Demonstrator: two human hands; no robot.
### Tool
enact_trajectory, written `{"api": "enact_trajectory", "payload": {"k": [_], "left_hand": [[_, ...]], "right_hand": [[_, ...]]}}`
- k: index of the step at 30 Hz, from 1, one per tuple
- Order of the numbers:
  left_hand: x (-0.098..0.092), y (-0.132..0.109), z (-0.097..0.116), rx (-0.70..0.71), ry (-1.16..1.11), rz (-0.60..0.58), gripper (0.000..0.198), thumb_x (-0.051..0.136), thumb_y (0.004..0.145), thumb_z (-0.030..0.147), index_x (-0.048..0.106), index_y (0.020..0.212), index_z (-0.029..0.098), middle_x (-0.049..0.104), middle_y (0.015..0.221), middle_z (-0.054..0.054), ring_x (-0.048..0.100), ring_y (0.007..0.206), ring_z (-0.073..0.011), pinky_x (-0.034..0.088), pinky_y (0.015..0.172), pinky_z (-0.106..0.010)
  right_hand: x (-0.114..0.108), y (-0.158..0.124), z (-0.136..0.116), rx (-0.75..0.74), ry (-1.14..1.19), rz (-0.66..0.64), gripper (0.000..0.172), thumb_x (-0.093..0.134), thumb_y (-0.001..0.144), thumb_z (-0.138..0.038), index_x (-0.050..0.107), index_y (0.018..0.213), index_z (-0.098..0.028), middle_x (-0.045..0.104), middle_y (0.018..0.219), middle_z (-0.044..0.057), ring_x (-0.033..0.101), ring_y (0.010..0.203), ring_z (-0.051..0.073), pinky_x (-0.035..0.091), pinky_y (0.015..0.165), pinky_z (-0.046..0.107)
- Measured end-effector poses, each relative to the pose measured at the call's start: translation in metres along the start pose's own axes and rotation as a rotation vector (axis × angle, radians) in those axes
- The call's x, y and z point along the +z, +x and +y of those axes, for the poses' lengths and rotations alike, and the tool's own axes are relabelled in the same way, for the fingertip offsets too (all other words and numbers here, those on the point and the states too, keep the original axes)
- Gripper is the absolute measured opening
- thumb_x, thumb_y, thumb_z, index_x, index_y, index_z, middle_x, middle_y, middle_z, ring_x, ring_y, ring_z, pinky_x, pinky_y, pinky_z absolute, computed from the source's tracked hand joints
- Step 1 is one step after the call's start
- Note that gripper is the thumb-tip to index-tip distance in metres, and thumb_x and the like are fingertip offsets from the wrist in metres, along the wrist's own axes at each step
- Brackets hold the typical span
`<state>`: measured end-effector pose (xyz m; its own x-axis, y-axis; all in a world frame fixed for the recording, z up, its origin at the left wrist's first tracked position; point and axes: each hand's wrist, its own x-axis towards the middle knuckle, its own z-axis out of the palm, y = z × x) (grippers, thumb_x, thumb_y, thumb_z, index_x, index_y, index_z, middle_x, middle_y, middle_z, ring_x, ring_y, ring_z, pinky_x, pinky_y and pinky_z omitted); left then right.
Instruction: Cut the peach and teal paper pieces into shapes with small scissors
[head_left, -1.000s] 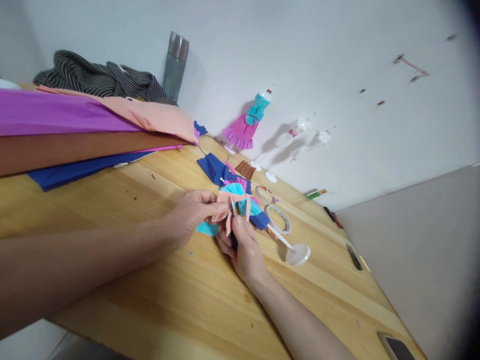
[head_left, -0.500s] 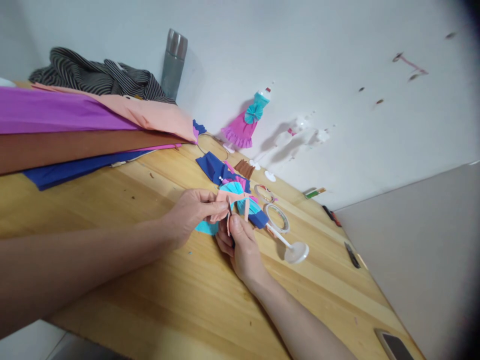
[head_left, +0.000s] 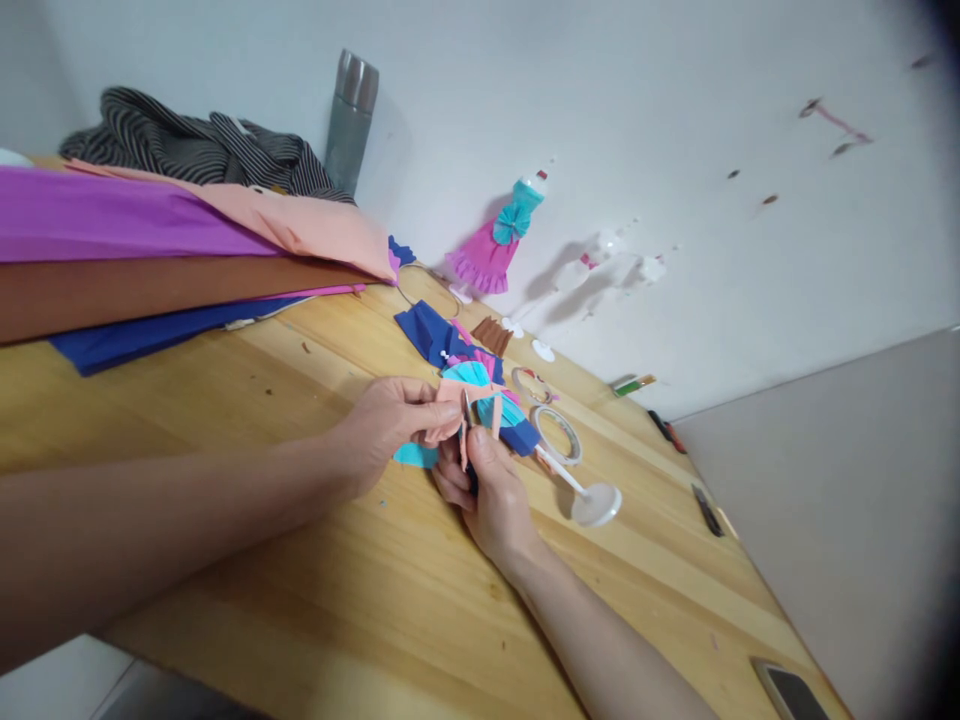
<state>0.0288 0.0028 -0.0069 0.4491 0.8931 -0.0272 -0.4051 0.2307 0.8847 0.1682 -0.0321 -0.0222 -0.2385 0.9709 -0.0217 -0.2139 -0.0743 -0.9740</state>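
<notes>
My left hand (head_left: 401, 425) pinches a piece of peach crepe paper (head_left: 448, 394) between thumb and fingers. In my right hand (head_left: 484, 480) is a pair of scissors (head_left: 466, 408), its blades at the peach paper and its dark handles mostly hidden by the fingers. A narrow peach strip hangs on the right side of the blades. Just behind the hands lies a small doll-like stand dressed in blue and turquoise pleated paper (head_left: 501, 412), its white round base (head_left: 597, 505) toward the right. A turquoise paper scrap (head_left: 415, 456) lies under the left hand.
Folded crepe paper sheets (head_left: 135, 215) are stacked at the left, before a striped cloth (head_left: 187, 145) and a grey flask (head_left: 351, 125). A dressed figure (head_left: 487, 245) stands by the wall. Tape rolls (head_left: 556, 434), a cutter (head_left: 706, 511) and a phone (head_left: 787, 690) lie rightward.
The scissor blades have shifted slightly along the peach paper and show more clearly. Both hands keep nearly the same place; the whole view has moved a little.
</notes>
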Motion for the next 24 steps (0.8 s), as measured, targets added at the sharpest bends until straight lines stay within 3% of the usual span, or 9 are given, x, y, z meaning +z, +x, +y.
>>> {"api": "enact_trajectory", "payload": {"k": [5,24], "left_hand": [[-0.0004,-0.0007,-0.0014,-0.010,-0.059,-0.025,0.034,0.072,0.073,0.030,0.050,0.052,0.014,0.050,0.055,0.002,0.048,0.053,-0.0088,0.040,0.057,-0.023],[0.0033,-0.0029,-0.0041,-0.085,-0.104,0.049,0.027,0.071,0.071,0.028,0.055,0.055,0.013,0.049,0.056,0.001,0.043,0.055,-0.0083,0.039,0.060,-0.023]], "right_hand": [[0.0006,-0.0015,0.0001,-0.006,0.005,0.007,0.046,0.062,0.080,-0.060,0.045,0.063,-0.020,0.025,0.048,-0.010,0.015,0.041,0.006,0.011,0.038,0.021],[0.0045,-0.0025,0.0015,-0.036,0.059,0.049,0.048,0.066,0.077,-0.059,0.043,0.062,-0.020,0.028,0.053,-0.008,0.012,0.043,0.006,0.009,0.038,0.020]]}}
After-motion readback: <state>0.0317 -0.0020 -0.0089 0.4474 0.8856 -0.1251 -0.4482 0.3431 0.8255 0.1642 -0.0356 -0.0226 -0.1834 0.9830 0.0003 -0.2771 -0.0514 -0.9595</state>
